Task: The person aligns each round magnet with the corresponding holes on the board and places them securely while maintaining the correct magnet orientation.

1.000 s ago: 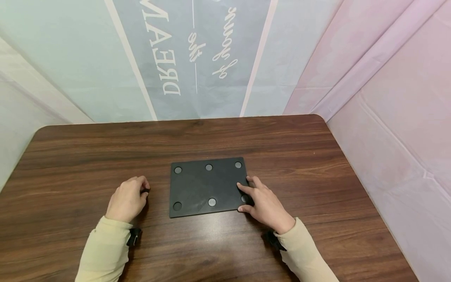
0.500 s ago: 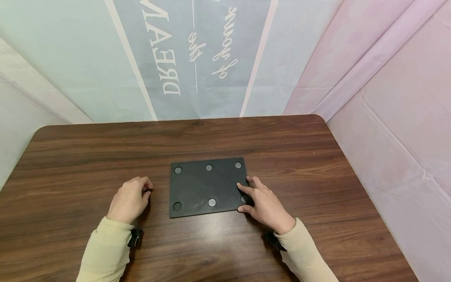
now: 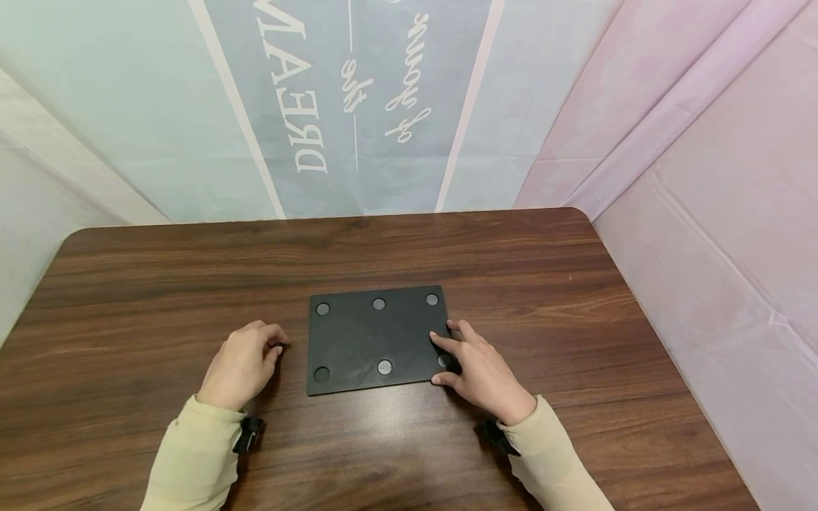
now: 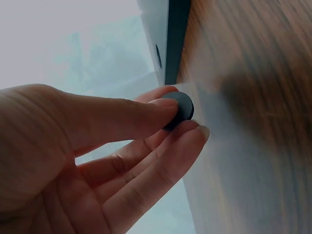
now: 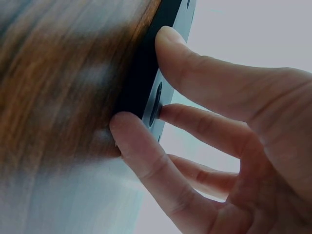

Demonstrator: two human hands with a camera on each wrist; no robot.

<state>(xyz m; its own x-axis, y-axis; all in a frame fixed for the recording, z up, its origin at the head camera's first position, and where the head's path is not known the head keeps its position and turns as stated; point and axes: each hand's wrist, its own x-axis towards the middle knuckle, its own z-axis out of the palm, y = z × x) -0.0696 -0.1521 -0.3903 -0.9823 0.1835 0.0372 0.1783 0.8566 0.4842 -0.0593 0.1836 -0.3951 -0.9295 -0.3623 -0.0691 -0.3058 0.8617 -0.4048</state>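
A flat black rectangular board (image 3: 367,333) lies on the table, with round spots along its far and near edges. Most spots look grey; the near left one (image 3: 322,374) is as dark as the board. To the left of the board, my left hand (image 3: 239,365) pinches a small black disc (image 4: 185,105) between thumb and fingertips, low over the wood. My right hand (image 3: 482,369) grips the near right corner of the board, its thumb (image 5: 170,46) on one edge and a finger (image 5: 134,131) on the other.
The brown wooden table (image 3: 543,284) extends on all sides of the board. Behind it hangs a pale blue cloth (image 3: 358,106) with mirrored lettering. Pinkish cloth (image 3: 722,234) closes off the right side. Each wrist wears a black strap (image 3: 248,434).
My left hand has shifted a little to the right with the disc, nearer the board's left edge. The right hand and the board stay where they were.
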